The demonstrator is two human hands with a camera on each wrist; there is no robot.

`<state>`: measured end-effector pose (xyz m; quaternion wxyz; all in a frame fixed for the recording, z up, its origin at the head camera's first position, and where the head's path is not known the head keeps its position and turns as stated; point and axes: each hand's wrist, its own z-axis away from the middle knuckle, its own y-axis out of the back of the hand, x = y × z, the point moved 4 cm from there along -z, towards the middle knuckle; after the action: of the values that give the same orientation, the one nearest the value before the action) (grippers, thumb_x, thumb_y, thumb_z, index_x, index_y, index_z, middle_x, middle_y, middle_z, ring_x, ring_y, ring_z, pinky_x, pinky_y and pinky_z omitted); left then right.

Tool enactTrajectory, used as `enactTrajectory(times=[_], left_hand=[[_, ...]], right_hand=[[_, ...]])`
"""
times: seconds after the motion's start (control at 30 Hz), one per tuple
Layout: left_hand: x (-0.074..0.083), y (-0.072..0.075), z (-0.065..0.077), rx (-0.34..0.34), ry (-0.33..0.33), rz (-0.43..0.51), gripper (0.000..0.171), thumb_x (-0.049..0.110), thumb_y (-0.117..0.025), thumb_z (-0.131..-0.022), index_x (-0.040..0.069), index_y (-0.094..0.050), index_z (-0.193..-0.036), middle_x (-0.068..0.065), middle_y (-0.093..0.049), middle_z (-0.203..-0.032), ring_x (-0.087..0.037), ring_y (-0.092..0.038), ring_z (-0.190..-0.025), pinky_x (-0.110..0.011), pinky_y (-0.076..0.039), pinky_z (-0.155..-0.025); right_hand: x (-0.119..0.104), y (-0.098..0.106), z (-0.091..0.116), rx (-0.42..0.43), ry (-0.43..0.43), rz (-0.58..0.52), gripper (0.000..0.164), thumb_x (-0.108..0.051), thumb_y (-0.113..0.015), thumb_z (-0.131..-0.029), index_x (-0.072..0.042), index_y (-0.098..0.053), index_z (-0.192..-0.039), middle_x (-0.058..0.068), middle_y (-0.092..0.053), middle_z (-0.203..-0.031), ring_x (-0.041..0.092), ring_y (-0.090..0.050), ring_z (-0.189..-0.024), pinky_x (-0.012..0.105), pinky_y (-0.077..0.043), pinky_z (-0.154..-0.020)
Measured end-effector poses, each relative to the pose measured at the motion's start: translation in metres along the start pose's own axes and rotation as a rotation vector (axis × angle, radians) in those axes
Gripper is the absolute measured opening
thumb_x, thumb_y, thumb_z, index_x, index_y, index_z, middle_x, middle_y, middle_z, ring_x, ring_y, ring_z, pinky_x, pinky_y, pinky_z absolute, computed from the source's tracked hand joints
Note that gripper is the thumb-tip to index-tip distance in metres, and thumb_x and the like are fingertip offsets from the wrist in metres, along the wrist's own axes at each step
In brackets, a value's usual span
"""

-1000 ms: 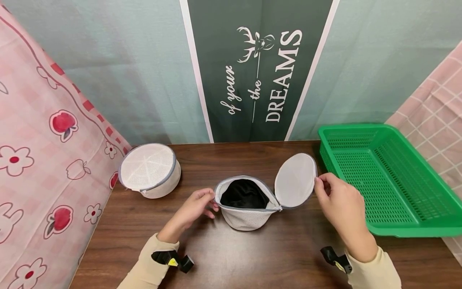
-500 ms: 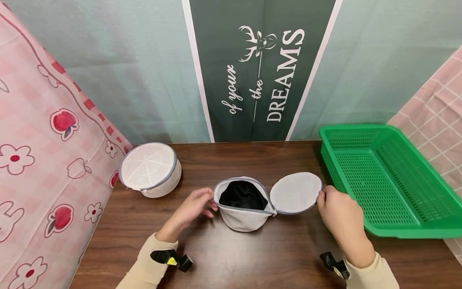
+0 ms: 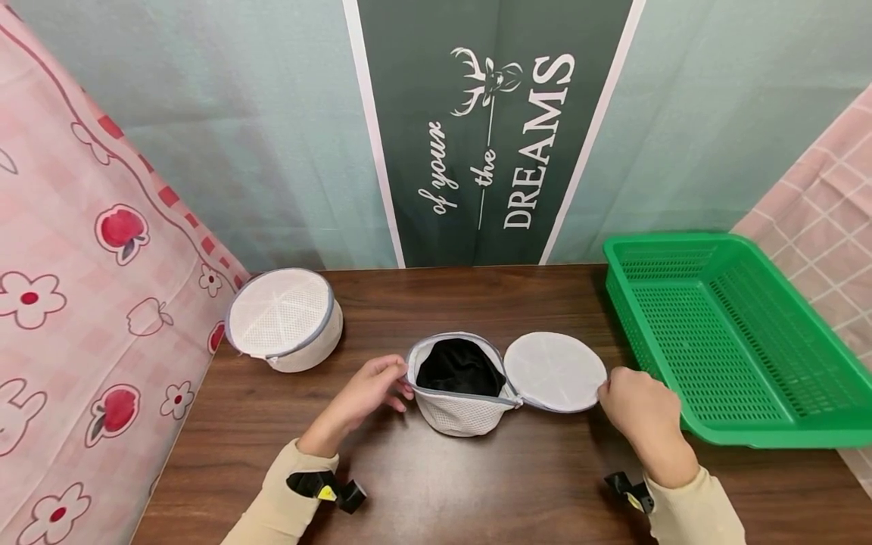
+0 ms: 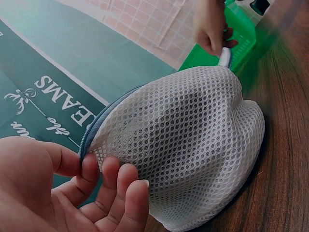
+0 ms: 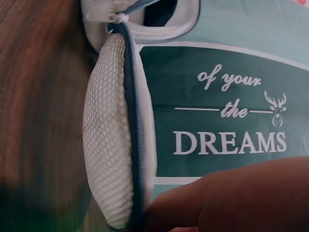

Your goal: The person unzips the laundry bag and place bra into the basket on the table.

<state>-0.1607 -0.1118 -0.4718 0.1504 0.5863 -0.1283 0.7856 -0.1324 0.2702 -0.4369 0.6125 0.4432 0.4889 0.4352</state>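
A white mesh laundry bag (image 3: 458, 415) with a grey-blue zip rim stands unzipped on the table, a black cloth (image 3: 455, 368) inside it. My left hand (image 3: 371, 390) pinches the bag's rim at its left side between thumb and forefinger; in the left wrist view the other fingers curl loosely beside the mesh wall (image 4: 188, 135). The round lid (image 3: 555, 372) is folded out to the right, joined to the bag near the zip pull (image 3: 518, 401). My right hand (image 3: 643, 405) pinches the lid's outer edge; its fingertips are mostly hidden in the right wrist view.
A second round mesh bag (image 3: 282, 312), its lid closed, stands at the back left. To the right a green plastic basket (image 3: 715, 437) sits close beside my right hand. Patterned cloths hang at the back and sides of the wooden table (image 3: 436, 492).
The lid has swung outward and down from a raised tilt to lying nearly flat, my right hand lowering with it. My left hand has stayed at the rim.
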Motion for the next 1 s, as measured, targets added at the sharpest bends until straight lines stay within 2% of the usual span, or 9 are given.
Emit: enactTrajectory(times=[0.17,0.27,0.4,0.67,1.0], left_hand=[[-0.001,-0.001,-0.001,-0.004,-0.005,-0.003,0.019,0.009,-0.044,-0.102,0.001,-0.057,-0.09,-0.005,-0.059,-0.081,-0.015,-0.062,-0.076,-0.025,-0.056,-0.059],[-0.002,-0.002,0.0,0.001,-0.003,-0.003,0.019,0.009,-0.044,-0.102,0.001,-0.057,-0.09,-0.005,-0.059,-0.08,-0.016,-0.062,-0.076,-0.025,-0.056,-0.059],[-0.002,-0.002,0.0,0.008,-0.004,0.002,0.019,0.009,-0.044,-0.102,0.001,-0.057,-0.09,-0.005,-0.059,-0.08,-0.016,-0.062,-0.076,-0.025,-0.056,-0.059],[-0.002,-0.003,0.001,0.0,-0.004,0.009,0.019,0.009,-0.044,-0.102,0.001,-0.057,-0.09,-0.004,-0.059,-0.08,-0.017,-0.062,-0.076,-0.025,-0.056,-0.059],[-0.002,-0.004,-0.001,-0.01,-0.008,0.014,0.019,0.008,-0.044,-0.102,0.002,-0.057,-0.09,-0.004,-0.059,-0.08,-0.017,-0.062,-0.076,-0.025,-0.056,-0.059]], right_hand=[[0.005,-0.013,-0.004,-0.158,-0.015,0.056,0.023,-0.01,-0.051,-0.088,0.005,-0.067,-0.08,0.033,-0.065,-0.083,0.049,-0.063,-0.071,0.058,-0.049,-0.053],[0.004,-0.018,-0.004,-0.198,-0.003,0.077,0.023,-0.009,-0.051,-0.089,0.005,-0.068,-0.082,0.032,-0.067,-0.086,0.05,-0.064,-0.074,0.059,-0.05,-0.056],[0.003,-0.02,-0.004,-0.201,0.002,0.09,0.025,-0.013,-0.053,-0.091,0.006,-0.067,-0.084,0.032,-0.066,-0.085,0.049,-0.064,-0.074,0.06,-0.05,-0.056],[0.004,-0.014,-0.005,-0.179,-0.023,0.066,0.042,-0.03,-0.054,-0.098,0.008,-0.068,-0.088,0.033,-0.065,-0.085,0.044,-0.063,-0.07,0.056,-0.049,-0.055],[0.0,-0.004,-0.004,-0.142,-0.013,0.042,0.042,-0.034,-0.055,-0.097,0.004,-0.068,-0.086,0.031,-0.065,-0.083,0.04,-0.061,-0.067,0.053,-0.048,-0.053]])
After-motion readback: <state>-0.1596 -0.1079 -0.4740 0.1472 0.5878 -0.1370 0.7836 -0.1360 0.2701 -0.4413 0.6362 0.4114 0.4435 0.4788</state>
